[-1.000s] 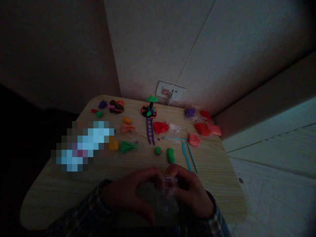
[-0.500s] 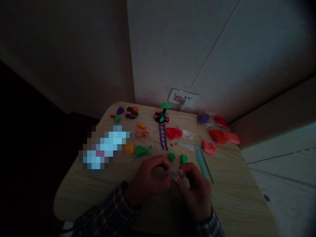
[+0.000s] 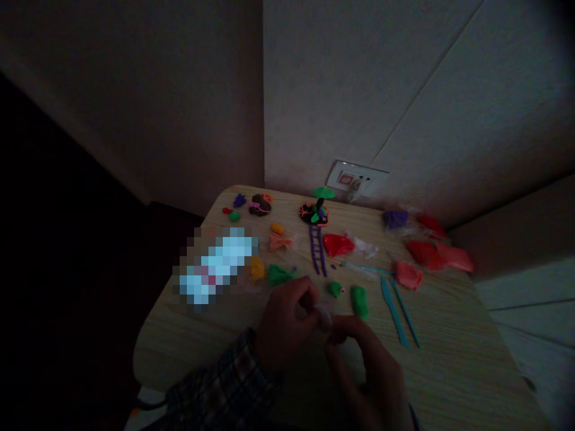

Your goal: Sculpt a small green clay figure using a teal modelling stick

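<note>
Head view, dim. Your left hand (image 3: 287, 323) and right hand (image 3: 368, 371) meet over the table (image 3: 449, 371), fingertips pinched on a small clear wrapper (image 3: 322, 312) held just above the wood. It looks thin; pull unevenly and it may tear. A green lump (image 3: 360, 301) lies near your knuckles and could get knocked.
</note>
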A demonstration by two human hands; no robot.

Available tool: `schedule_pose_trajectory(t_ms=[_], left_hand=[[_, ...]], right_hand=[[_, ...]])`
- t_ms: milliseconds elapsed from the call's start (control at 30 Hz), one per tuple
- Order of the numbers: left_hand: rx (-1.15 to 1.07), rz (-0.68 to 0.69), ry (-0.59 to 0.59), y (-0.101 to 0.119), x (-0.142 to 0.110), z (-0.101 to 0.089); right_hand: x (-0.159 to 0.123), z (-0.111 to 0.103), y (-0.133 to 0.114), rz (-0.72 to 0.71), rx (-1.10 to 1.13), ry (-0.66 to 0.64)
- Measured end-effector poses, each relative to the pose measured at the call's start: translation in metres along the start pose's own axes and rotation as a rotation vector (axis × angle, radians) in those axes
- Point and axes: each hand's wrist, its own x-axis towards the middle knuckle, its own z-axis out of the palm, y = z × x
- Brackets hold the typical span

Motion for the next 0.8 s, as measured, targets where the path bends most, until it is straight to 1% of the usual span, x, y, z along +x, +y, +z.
schedule_pose_trajectory(t_ms=[133,200,267,367,500,567,667,733,800], left_hand=[[0.055,0.023,0.066,-0.004,-0.003,0.001],[0.078,0.054,0.108,-0.004,-0.005,0.002],[0.072,0.075,0.125,-0.003,-0.006,0.002],[-0.044,0.067,0.077,-0.001,-0.006,0.000],[-0.262,0.063,-0.023,0.004,-0.005,-0.003],[-0.319,0.062,-0.062,0.006,-0.006,-0.003],[-0.266,0.061,-0.070,0.007,-0.007,-0.001],[-0.159,0.104,-0.057,0.006,-0.008,0.001],[-0.075,0.172,-0.065,0.006,-0.011,0.002]], right_hand=[[-0.008,0.009,-0.008,-0.038,0.042,-0.035],[-0.008,0.015,-0.011,-0.031,0.054,-0.022],[-0.007,0.019,-0.013,-0.018,0.048,0.003],[-0.002,0.016,-0.011,0.005,-0.006,0.062],[0.008,0.002,0.001,0.054,-0.119,0.186],[0.012,-0.003,0.007,0.107,-0.129,0.235],[0.012,0.000,0.012,0.213,-0.141,0.259],[0.009,0.006,0.013,0.276,-0.149,0.281],[0.006,0.011,0.013,0.302,-0.138,0.300]])
